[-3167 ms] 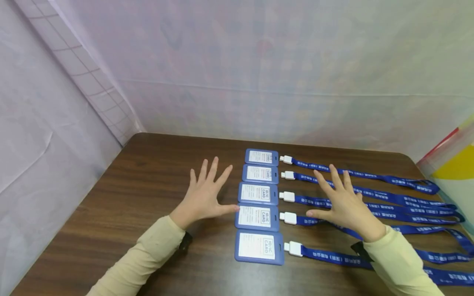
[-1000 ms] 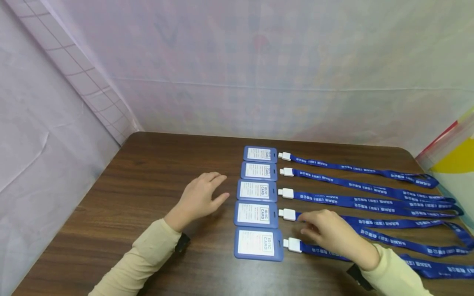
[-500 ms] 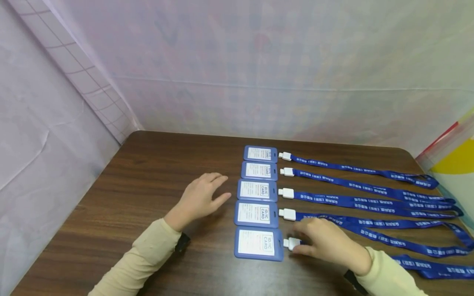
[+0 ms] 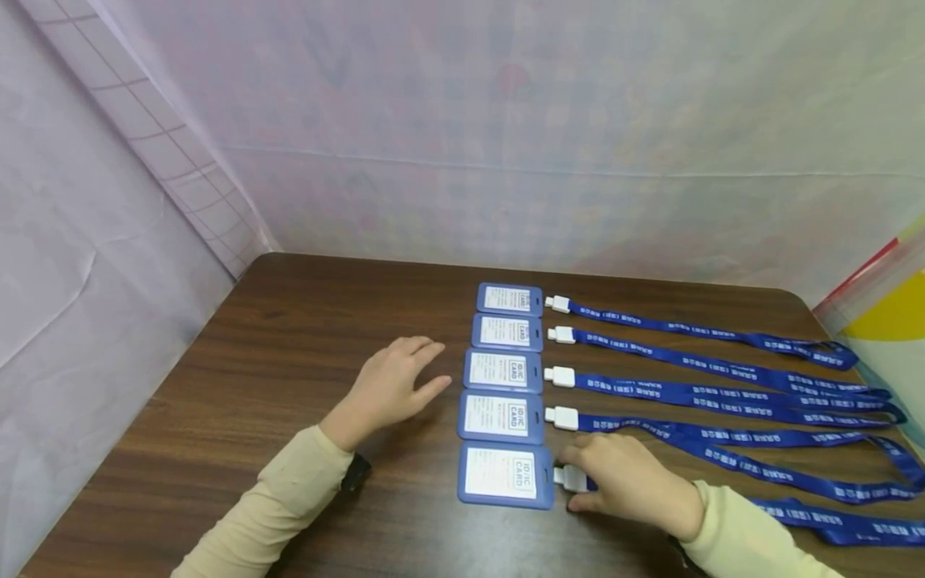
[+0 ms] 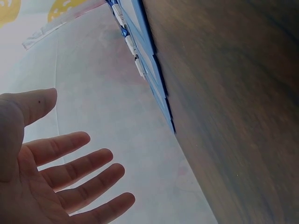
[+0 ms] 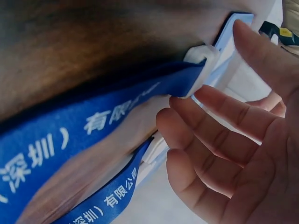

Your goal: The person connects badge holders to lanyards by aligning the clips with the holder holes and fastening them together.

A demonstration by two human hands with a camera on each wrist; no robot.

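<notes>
My right hand (image 4: 625, 478) is at the white clip (image 4: 574, 478) of the nearest blue lanyard (image 4: 809, 514). In the right wrist view the index fingertip is right at the edge of the clip (image 6: 201, 60), the thumb stands off on the other side, and the remaining fingers are loosely bent. Left of that clip lies the nearest blue card holder (image 4: 506, 475), its slot facing the clip. My left hand (image 4: 386, 385) hovers left of the card holders with nothing in it. The left wrist view shows its fingers (image 5: 79, 172) spread and relaxed.
Several more card holders (image 4: 502, 416) form a column going back, each with a clip (image 4: 561, 417) and lanyard (image 4: 650, 391) to its right. They lie on a brown wooden table (image 4: 311, 313). Pale cloth (image 4: 506, 160) hangs behind; a yellow patterned item (image 4: 892, 317) stands at the right.
Both hands were spread wide over the table at first. My right hand has since come down and forward-left to the nearest clip; my left has drawn back slightly and stays still.
</notes>
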